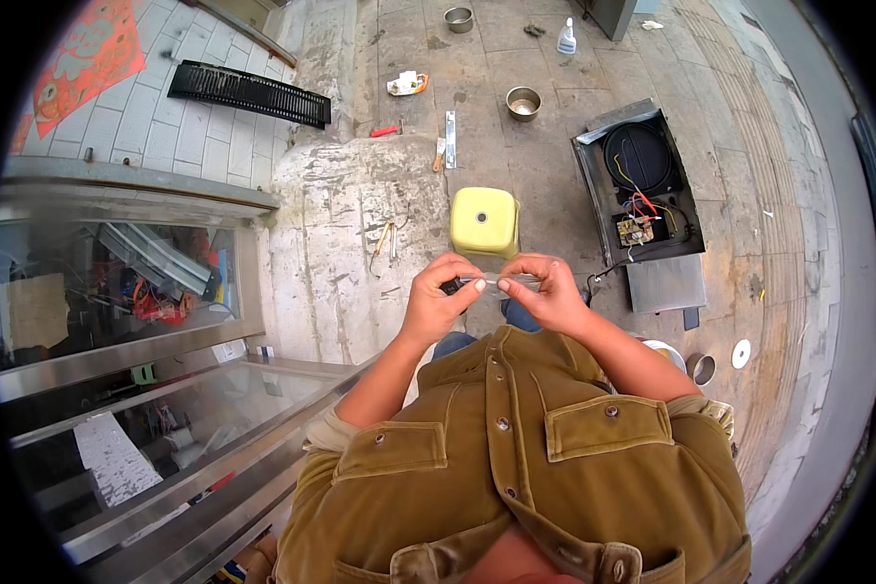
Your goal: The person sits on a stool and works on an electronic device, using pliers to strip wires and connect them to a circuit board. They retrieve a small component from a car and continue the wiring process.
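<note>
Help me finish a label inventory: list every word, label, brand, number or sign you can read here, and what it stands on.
None can be read.
Spray bottle: label too small to read.
White-and-orange package: any print too small, blurred.
Silvery strip: any markings too small.
Red sheet: a pattern shows, no legible words.
Thin held piece: no print can be made out.

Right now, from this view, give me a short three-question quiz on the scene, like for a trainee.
1. True or false: wires show in the open case.
2. The stool is: (a) red, (b) yellow, (c) blue.
3. What are the left hand and right hand doing?

Key: 1. True. 2. b. 3. Pinching a thin piece, too small to identify.
</note>
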### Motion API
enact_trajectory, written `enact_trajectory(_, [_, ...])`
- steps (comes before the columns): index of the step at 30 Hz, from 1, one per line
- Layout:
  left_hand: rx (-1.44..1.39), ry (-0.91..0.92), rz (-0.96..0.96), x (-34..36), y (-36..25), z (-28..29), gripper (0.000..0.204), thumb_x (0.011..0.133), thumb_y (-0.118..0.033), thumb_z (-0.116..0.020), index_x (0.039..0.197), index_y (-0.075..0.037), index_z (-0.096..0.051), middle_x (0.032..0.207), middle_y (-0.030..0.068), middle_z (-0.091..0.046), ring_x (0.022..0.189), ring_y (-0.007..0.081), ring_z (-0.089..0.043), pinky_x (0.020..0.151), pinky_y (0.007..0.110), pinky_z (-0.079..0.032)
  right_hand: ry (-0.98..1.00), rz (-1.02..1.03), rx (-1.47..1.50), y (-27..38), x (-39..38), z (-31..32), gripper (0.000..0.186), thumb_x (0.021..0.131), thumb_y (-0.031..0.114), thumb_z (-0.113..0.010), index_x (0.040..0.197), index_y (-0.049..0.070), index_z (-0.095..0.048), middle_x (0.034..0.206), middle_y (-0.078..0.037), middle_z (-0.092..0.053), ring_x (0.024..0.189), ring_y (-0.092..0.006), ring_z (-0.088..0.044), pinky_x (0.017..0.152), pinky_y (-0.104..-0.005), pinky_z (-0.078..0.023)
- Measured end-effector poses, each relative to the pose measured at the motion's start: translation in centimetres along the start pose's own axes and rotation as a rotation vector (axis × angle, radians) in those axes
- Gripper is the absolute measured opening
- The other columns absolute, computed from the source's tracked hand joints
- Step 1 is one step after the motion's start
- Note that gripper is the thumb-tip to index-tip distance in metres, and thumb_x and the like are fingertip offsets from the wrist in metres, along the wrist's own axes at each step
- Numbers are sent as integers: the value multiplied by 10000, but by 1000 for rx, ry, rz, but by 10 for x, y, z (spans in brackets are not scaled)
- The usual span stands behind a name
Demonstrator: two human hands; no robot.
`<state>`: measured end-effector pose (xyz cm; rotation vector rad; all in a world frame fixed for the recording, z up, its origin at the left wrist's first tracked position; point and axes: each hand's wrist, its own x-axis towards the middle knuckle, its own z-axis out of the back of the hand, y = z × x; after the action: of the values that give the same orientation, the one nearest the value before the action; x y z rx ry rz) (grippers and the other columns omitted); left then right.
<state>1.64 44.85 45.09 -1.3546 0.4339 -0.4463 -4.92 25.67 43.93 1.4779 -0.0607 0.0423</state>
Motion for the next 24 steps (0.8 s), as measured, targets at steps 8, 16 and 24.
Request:
enact_trajectory(8, [159,364,-68,139,-32,-62,109,794,-63,-727,880,-12,-684,867,46,-593,806,141,-554,714,262,-437,-240,67,-292,2,35,109,108,791,101,-694,852,23,-652,826,-135,-661,788,-329,-634,688,-389,-500])
enact_trajectory(16, [205,952,-97,247,-26,-176,82,794,-47,-707,843,-4,-656,864,57,-592,801,143,-553,706,267,-433,-782,-58,-265,-44,-9,166,121,789,121,-690,868,35,-658,856,-130,-661,802,-330,-630,703,-396,-503])
enact_trajectory(24, [302,1515,-189,322,21,-255,100,786,-76,-724,856,-17,-685,828,66,-611,735,167,-574,661,279,-455,-1352,-274,-150,-97,-2,143,118,790,114,-686,861,23,-663,842,-120,-659,806,-314,-627,703,-376,-500])
